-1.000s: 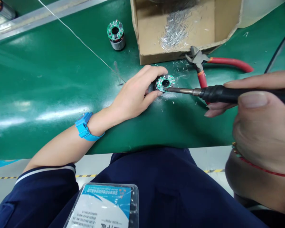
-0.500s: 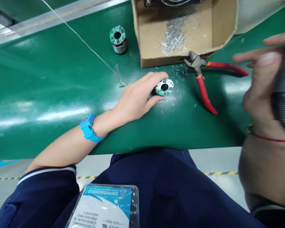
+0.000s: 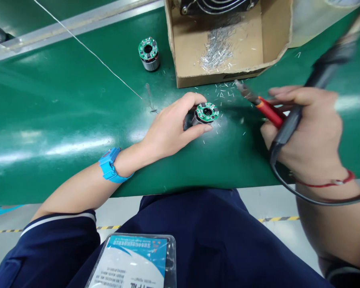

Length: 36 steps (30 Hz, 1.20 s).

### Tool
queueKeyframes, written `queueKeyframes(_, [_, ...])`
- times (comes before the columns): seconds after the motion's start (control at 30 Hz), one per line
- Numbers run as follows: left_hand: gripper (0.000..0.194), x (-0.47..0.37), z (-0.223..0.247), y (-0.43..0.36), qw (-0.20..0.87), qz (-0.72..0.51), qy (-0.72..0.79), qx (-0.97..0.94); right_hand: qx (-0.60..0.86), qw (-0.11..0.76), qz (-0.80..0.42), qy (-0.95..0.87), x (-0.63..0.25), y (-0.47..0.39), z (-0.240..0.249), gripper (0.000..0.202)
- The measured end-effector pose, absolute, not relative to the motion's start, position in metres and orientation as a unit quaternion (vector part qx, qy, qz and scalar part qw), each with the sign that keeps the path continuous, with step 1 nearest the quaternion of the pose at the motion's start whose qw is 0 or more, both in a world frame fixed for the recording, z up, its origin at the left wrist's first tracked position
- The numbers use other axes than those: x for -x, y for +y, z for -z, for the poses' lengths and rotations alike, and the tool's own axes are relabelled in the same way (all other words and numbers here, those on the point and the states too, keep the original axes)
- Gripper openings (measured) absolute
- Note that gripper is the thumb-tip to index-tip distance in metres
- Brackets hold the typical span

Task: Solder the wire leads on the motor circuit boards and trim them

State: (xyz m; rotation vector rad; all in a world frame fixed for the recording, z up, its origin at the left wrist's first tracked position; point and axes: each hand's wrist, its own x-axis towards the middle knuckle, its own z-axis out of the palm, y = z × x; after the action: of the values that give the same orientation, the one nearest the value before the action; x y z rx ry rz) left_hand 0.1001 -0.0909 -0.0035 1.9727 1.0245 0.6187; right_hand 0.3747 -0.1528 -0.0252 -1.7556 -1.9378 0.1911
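My left hand point(image 3: 175, 124) is closed around a small motor point(image 3: 208, 114) that has a round green circuit board on top. The thumb and fingers grip its sides on the table. To the right, my right hand point(image 3: 309, 128) is closed on the red handles of the diagonal cutters point(image 3: 270, 110), whose jaws point up and left. That same hand also holds a soldering iron point(image 3: 300, 104), its black handle lying across the palm, its far end blurred toward the upper right and its cord trailing past the wrist.
A second motor point(image 3: 149, 54) with a green board stands farther back. The cardboard box point(image 3: 216, 78) holds a heap of clipped wire leads point(image 3: 217, 50) and a black fan point(image 3: 219, 5). Loose clippings are scattered before it. A strand of solder wire point(image 3: 99, 58) slants down from the upper left.
My right hand has moved left and picked up the diagonal cutters from the table, still holding the soldering iron. The motor in my left hand has tilted slightly.
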Motion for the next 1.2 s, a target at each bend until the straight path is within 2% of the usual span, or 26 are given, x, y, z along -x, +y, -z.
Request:
queueKeyframes(0.2, [0.037,-0.101,0.000,-0.093,0.387,-0.231,0.412,-0.792,0.557,0.289,-0.020,-0.778,-0.366,-0.157,0.023,0.048])
queueKeyframes(0.33, [0.035,-0.101,0.001,-0.093,0.362,-0.239,0.406,-0.805,0.507,0.184,-0.009,-0.842,-0.365,-0.149,0.010,0.050])
queueKeyframes(0.43, [0.034,-0.099,0.004,-0.093,0.333,-0.230,0.405,-0.820,0.457,0.129,0.041,-0.879,-0.367,-0.143,-0.001,0.044])
queueKeyframes(0.57, [0.034,-0.097,0.006,-0.093,0.299,-0.209,0.403,-0.840,0.417,0.117,0.105,-0.895,-0.364,-0.141,-0.011,0.030])
queueKeyframes(0.67, [0.033,-0.096,0.005,-0.093,0.293,-0.216,0.405,-0.839,0.450,0.127,0.127,-0.875,-0.359,-0.142,-0.010,0.024])
queueKeyframes(0.77, [0.034,-0.096,0.003,-0.093,0.303,-0.227,0.415,-0.827,0.545,0.122,0.146,-0.817,-0.354,-0.137,-0.005,0.036])
queueKeyframes(0.9, [0.037,-0.096,0.002,-0.095,0.343,-0.249,0.416,-0.805,0.688,0.084,0.082,-0.717,-0.348,-0.121,0.001,0.069])
queueKeyframes(1.0, [0.040,-0.091,-0.002,-0.095,0.366,-0.272,0.414,-0.787,0.693,0.126,0.023,-0.709,-0.346,-0.112,0.005,0.075])
queueKeyframes(1.13, [0.052,-0.072,-0.012,-0.073,0.327,-0.318,0.453,-0.766,0.636,0.258,0.042,-0.726,-0.353,-0.109,0.013,0.056])
queueKeyframes(1.2, [0.053,-0.061,-0.018,-0.048,0.281,-0.350,0.489,-0.748,0.664,0.318,0.004,-0.677,-0.358,-0.109,0.018,0.047])
